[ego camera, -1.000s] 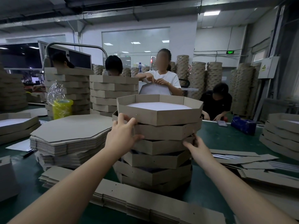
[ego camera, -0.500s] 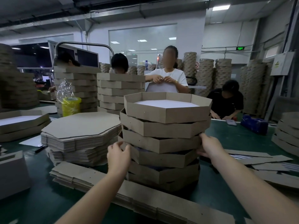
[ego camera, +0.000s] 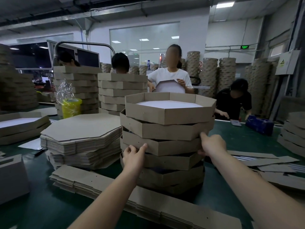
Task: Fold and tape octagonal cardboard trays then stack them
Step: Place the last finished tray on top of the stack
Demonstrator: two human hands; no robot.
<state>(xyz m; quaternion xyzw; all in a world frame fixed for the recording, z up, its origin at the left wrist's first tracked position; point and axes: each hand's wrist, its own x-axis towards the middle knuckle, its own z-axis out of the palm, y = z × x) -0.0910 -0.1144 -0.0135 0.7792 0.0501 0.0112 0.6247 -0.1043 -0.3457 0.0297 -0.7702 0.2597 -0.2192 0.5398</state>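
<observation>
- One stack of trays [ego camera: 165, 147] stands in the middle of the green table [ego camera: 236, 141], straight ahead of you. You can count six folded trays in it, though the lowest ones are dim.
- The top tray [ego camera: 168, 115] sits a little askew on the one below and shows a white inside.
- One pile of flat octagon sheets [ego camera: 80, 129] lies just left of the stack. One bundle of long strips [ego camera: 102, 184] lies in front of it under your arms, and loose strips [ego camera: 267, 161] lie to the right.
- Two more tray stacks [ego camera: 122, 91] stand behind the sheets. A nested pair of trays [ego camera: 21, 126] is at the left edge and a further stack [ego camera: 293, 134] at the right edge.
- There is one yellow bag [ego camera: 71, 107] with clear plastic above it, and one blue dispenser [ego camera: 259, 125].
- Four people work across the table. The one in a white shirt [ego camera: 170, 76] holds up a white-faced piece.
- Both your bare arms reach forward, one on each side of the stack.
- Your left hand [ego camera: 133, 157] is at the near-left face. One finger is stretched out with its tip on the wall of the third tray from the top, and the others are loosely bent, gripping nothing.
- Your right hand [ego camera: 212, 145] lies against the right side. One finger points up to the corner where the second and third trays meet, and the thumb sits low, spread wide from it. The remaining fingers are hidden.
</observation>
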